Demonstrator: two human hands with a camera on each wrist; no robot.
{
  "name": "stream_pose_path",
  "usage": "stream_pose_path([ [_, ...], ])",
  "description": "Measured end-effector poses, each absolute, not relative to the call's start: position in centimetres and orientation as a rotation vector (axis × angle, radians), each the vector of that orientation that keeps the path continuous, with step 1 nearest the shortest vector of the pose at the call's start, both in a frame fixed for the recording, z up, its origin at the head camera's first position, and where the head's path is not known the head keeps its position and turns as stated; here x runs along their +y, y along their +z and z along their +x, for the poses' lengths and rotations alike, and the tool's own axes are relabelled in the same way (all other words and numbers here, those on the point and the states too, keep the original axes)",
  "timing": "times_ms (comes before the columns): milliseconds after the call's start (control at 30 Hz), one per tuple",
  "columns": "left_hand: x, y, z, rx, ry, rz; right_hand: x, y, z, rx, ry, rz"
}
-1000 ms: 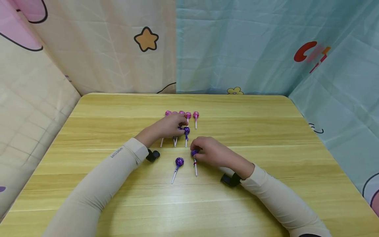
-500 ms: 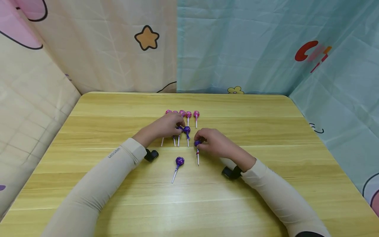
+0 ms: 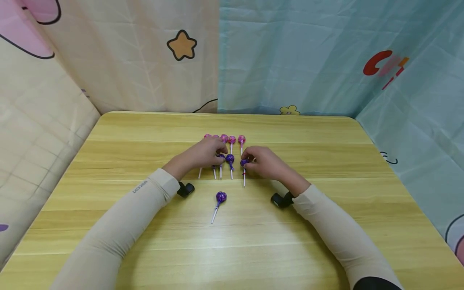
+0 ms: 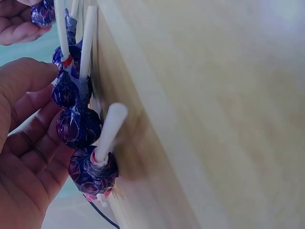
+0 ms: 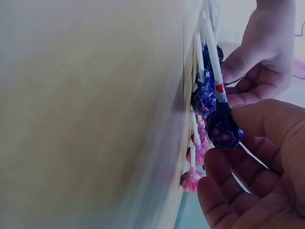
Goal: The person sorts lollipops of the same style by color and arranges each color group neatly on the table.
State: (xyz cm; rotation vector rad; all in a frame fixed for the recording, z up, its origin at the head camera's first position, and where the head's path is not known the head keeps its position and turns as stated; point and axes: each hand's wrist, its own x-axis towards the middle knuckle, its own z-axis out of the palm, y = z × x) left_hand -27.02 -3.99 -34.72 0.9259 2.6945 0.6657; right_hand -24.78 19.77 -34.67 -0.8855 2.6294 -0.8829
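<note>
My right hand (image 3: 264,162) pinches a purple-wrapped lollipop (image 5: 224,128) by its candy head between thumb and fingers, its white stick pointing towards me. To its left, my left hand (image 3: 203,154) has its thumb and curled fingers around the head of another purple lollipop (image 4: 66,90) in a row on the table. Beside that one lies a purple lollipop (image 3: 230,158) that neither hand holds. The left-hand end of this row (image 4: 93,171) is hidden under my left hand in the head view, with only sticks showing.
Behind the purple row lies a row of several pink lollipops (image 3: 241,139), partly covered by my left hand. A single purple lollipop (image 3: 221,197) lies nearer to me, tilted, on the wooden table (image 3: 232,249). Printed curtains (image 3: 290,60) stand behind the table.
My right hand has carried its lollipop away from me, up beside the purple row. The lollipop at my left hand has straightened and shifted slightly; the left hand has barely moved.
</note>
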Motion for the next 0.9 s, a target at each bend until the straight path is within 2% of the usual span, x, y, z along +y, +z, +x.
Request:
stream_pose_path([
  [400, -4.3, -34.3, -25.6, 2.720, 0.718, 0.949, 19.5, -34.8, -26.1, 2.645, -0.824, -0.872],
  [900, -4.4, -33.1, -20.2, 2.647, 0.796, 1.052, 18.9, -35.0, -27.0, 2.687, -0.702, -0.924],
])
